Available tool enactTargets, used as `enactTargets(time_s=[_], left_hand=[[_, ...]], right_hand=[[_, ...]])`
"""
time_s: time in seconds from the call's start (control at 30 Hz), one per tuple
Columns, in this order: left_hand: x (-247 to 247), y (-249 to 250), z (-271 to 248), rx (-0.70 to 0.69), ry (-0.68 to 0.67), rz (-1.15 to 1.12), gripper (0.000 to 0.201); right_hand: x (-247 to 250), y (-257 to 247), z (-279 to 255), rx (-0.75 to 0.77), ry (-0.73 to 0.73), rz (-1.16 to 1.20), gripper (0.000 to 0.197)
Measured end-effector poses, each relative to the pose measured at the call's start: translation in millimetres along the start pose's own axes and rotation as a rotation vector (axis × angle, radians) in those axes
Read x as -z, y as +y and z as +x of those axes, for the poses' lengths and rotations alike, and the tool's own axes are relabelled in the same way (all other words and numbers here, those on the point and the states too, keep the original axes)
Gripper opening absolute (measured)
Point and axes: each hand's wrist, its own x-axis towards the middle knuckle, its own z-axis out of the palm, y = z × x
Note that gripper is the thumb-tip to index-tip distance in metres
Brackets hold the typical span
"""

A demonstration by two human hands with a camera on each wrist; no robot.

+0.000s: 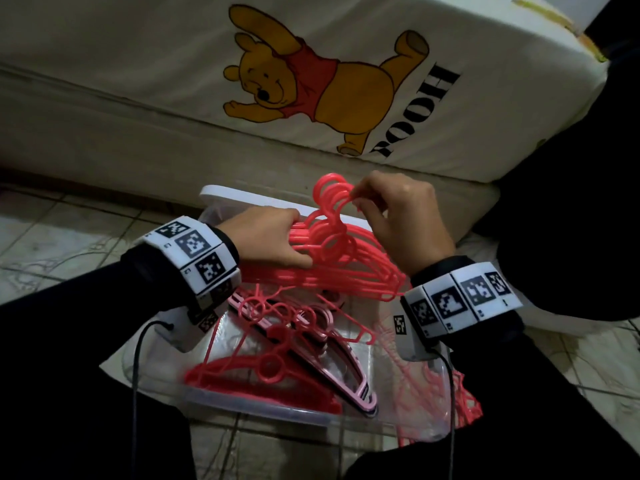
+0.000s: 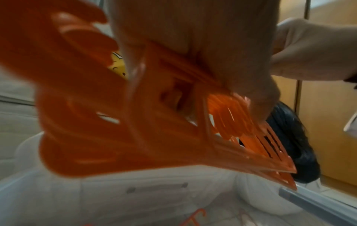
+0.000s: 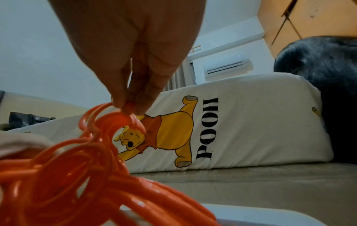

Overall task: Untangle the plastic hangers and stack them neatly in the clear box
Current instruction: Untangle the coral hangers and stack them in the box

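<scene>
A bundle of coral-red plastic hangers point(image 1: 341, 258) hangs above the clear box point(image 1: 242, 405). My left hand point(image 1: 277, 244) grips the bundle's shoulder bars from the left, thumb under and fingers over them point(image 2: 193, 73). My right hand point(image 1: 391, 206) pinches the hooks point(image 1: 332, 192) at the top of the bundle between thumb and fingertips point(image 3: 131, 105). Inside the box lie more hangers: a red one point(image 1: 256, 368) in front and pink ones point(image 1: 332, 372) beside it. A loose red tangle point(image 1: 460, 400) sits by the box's right wall.
A white lid point(image 1: 239, 195) lies behind the box on the tiled floor point(image 1: 52, 244). A mattress with a yellow bear print point(image 1: 311, 88) stands just beyond. My dark-clothed legs flank the box on both sides. Cables point(image 1: 136, 368) trail from both wrist cameras.
</scene>
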Motion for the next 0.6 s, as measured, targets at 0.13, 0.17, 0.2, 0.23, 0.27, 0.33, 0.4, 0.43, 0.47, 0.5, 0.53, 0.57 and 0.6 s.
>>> enactTargets(time_s=[0.13,0.17,0.2,0.23,0.27,0.33,0.4,0.43,0.47,0.5,0.53,0.57,0.6], left_hand=[[-1,0,-2,0.017,0.017,-0.035,0.034],[0,0,-3,0.020,0.022,-0.010,0.031],[0,0,-3,0.027,0.029,0.024,0.029],[1,-1,-3,0.037,0.038,0.054,0.026],[2,-2,-3,0.045,0.047,0.068,0.024],[5,-4,-3,0.051,0.062,0.049,0.020],[8,-4,-3,0.042,0.085,0.026,0.016],[9,-4,-2,0.031,0.097,0.022,0.016],[10,-3,-2,0.023,0.102,0.021,0.016],[10,-3,-1,0.021,0.098,0.016,0.017],[10,-1,-1,0.024,0.086,0.002,0.015],[10,-1,-1,0.025,0.071,-0.017,0.013],[10,-1,-1,0.022,0.057,-0.036,0.012]], right_hand=[[-4,-2,1,-0.028,0.081,0.037,0.009],[-4,-1,2,-0.050,0.083,0.059,0.014],[-3,1,3,-0.080,0.059,0.076,0.023],[-1,6,3,-0.114,-0.003,0.076,0.035],[0,12,3,-0.149,-0.106,0.062,0.049],[-1,24,-1,-0.213,-0.370,0.005,0.072],[-11,31,-8,-0.228,-0.537,-0.086,0.076],[-18,32,-11,-0.216,-0.560,-0.128,0.071],[-25,33,-12,-0.204,-0.555,-0.152,0.066],[-30,32,-13,-0.198,-0.534,-0.161,0.062],[-34,32,-12,-0.193,-0.507,-0.168,0.058],[-37,32,-12,-0.180,-0.478,-0.179,0.055],[-40,32,-12,-0.162,-0.447,-0.191,0.051]])
